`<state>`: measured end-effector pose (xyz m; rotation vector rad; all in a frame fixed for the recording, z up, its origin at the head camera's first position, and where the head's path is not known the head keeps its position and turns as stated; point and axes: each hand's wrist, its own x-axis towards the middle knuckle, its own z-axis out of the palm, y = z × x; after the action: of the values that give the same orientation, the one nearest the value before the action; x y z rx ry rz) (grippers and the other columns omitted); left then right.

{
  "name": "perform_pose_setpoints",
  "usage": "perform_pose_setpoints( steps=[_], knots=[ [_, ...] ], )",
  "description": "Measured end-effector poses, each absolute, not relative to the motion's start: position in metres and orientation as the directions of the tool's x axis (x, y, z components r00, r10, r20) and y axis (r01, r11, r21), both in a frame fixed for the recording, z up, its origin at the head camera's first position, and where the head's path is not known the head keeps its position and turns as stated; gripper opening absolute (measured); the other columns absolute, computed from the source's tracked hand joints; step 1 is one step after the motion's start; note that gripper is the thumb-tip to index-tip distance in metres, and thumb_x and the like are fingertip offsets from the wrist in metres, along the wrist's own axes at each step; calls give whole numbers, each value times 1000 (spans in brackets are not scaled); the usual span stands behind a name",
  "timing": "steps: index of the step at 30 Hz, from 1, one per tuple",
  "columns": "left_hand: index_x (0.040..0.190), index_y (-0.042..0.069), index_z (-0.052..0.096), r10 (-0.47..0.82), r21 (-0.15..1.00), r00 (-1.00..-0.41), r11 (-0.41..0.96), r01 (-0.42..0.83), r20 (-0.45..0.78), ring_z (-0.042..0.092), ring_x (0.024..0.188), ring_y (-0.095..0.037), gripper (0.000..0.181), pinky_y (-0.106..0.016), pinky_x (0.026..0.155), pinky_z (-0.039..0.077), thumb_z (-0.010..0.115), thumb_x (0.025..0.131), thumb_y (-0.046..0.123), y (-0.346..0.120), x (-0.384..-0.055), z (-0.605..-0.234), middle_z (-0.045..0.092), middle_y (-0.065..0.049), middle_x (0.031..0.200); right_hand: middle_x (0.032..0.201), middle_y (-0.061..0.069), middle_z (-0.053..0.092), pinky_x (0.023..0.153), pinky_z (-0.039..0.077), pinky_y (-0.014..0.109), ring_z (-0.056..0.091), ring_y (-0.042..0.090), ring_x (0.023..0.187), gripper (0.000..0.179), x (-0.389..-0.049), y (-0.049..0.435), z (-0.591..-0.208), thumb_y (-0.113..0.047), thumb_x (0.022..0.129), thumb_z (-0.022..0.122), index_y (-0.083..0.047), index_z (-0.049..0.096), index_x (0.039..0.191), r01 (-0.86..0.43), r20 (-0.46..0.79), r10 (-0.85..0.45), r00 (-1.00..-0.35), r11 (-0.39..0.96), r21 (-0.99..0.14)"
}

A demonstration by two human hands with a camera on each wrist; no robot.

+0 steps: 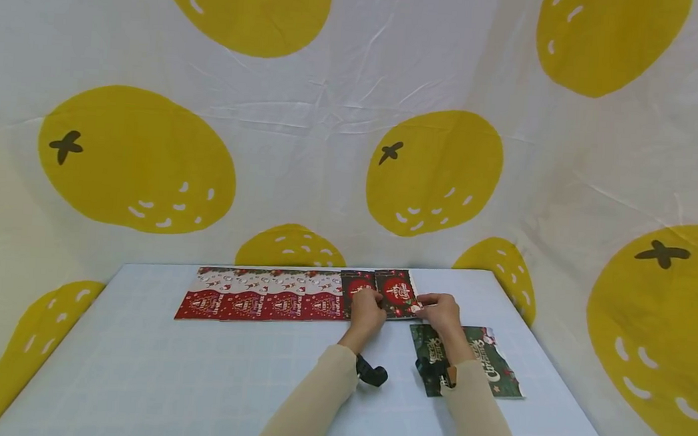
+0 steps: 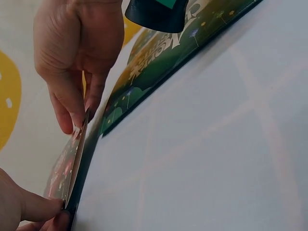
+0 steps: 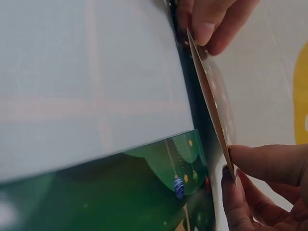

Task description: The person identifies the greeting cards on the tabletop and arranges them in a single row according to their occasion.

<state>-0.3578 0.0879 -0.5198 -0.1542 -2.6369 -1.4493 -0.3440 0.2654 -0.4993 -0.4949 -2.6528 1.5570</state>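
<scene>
Both hands hold a dark Christmas paper bag or card with a red round print (image 1: 396, 293) at the right end of a row. My left hand (image 1: 367, 312) pinches its near left corner, thumb on top. My right hand (image 1: 442, 312) pinches the near right corner between thumb and fingers (image 3: 269, 163). In both wrist views the held piece (image 2: 72, 168) shows edge-on, its near edge tilted up. A matching dark piece (image 1: 350, 279) lies just left of it, partly hidden by my left hand.
Several red-and-white Christmas pieces (image 1: 284, 295) continue the row leftward along the table's back. Green Christmas pieces (image 1: 498, 370) lie under and beside my right forearm. A white cloth with yellow fruit prints (image 1: 339, 177) hangs behind the pale blue table (image 1: 165, 380).
</scene>
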Motion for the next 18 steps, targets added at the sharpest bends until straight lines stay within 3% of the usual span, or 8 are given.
perform_pose_setpoints(
  steps=[7, 18],
  knots=[
    [106, -8, 78, 17, 807, -974, 556, 198, 227, 67, 110, -36, 28, -47, 101, 52, 77, 78, -10, 90, -358, -525, 74, -19, 105, 125, 28, 68, 100, 51, 53, 61, 40, 115, 33, -346, 266, -505, 8, 90, 70, 7, 72, 123, 238, -106, 286, -952, 482, -843],
    [104, -8, 78, 6, 818, -976, 546, 184, 216, 65, 107, -35, 26, -49, 99, 52, 77, 78, -9, 91, -356, -528, 70, -17, 104, 121, 28, 70, 97, 53, 53, 63, 41, 112, 30, -347, 262, -507, 7, 89, 72, 7, 73, 120, 232, -71, 312, -947, 516, -825]
  ],
)
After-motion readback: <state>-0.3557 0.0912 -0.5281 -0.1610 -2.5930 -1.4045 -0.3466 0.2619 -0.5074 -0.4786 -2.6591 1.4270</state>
